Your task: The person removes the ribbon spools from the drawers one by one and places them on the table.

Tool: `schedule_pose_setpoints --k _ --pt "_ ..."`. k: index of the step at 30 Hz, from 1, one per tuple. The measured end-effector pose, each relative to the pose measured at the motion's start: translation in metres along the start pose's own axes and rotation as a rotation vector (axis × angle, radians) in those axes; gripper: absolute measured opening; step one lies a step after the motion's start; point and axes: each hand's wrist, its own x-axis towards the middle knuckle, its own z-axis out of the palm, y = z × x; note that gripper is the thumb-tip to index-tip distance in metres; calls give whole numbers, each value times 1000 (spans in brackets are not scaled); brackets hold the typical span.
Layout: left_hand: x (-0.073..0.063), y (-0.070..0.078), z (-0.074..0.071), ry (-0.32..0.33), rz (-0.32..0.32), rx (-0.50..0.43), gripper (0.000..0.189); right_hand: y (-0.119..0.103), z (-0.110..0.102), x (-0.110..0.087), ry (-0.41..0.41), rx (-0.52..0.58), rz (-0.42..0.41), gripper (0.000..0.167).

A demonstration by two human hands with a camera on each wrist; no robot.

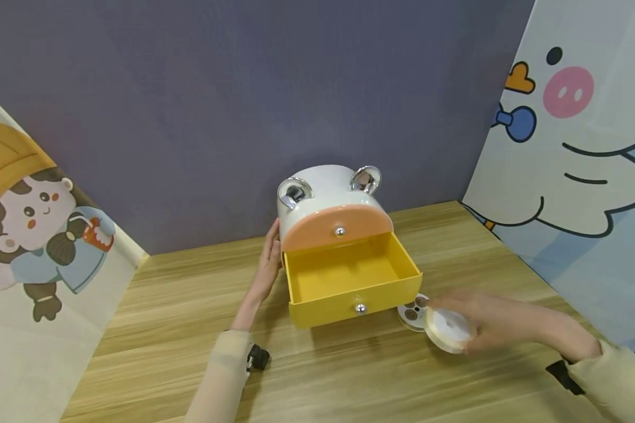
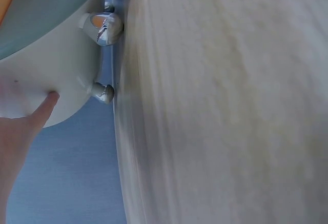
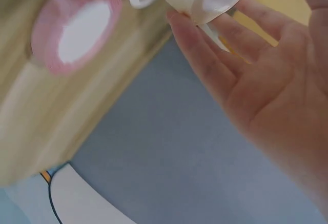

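Observation:
A small white drawer box [image 1: 323,182] with two silver ears has an orange upper front [image 1: 333,228]. Its yellow lower drawer [image 1: 349,301] is pulled out, with nothing inside. My left hand [image 1: 267,267] rests along the box's left side; in the left wrist view one straight finger [image 2: 45,110] lies against the white wall. With my right hand [image 1: 494,323] I pinch a cream ribbon roll [image 1: 447,336] by its edge, in front of the drawer's right corner. Beside that roll, a white spool [image 1: 414,314] with round holes lies on the table.
A pink ribbon roll [image 3: 77,26] lies on the wood-grain table [image 1: 190,329] in the right wrist view. Behind the box stands a grey-blue panel [image 1: 217,117]. Cartoon-printed panels flank the table at left [image 1: 47,235] and right [image 1: 587,176].

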Motion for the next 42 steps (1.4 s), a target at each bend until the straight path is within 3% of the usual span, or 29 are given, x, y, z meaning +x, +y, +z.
schedule_pose_setpoints --k 11,20,36,42 --pt "0 4 1 3 -8 5 52 -7 37 -2 -40 99 -42 79" --pt "1 4 0 2 -15 10 52 -22 52 2 -15 43 -25 79" --pt "0 2 1 1 -14 -2 52 -35 58 13 -88 -5 67 83" --pt "4 -14 -2 17 17 19 50 -37 61 15 -94 -49 73 85"
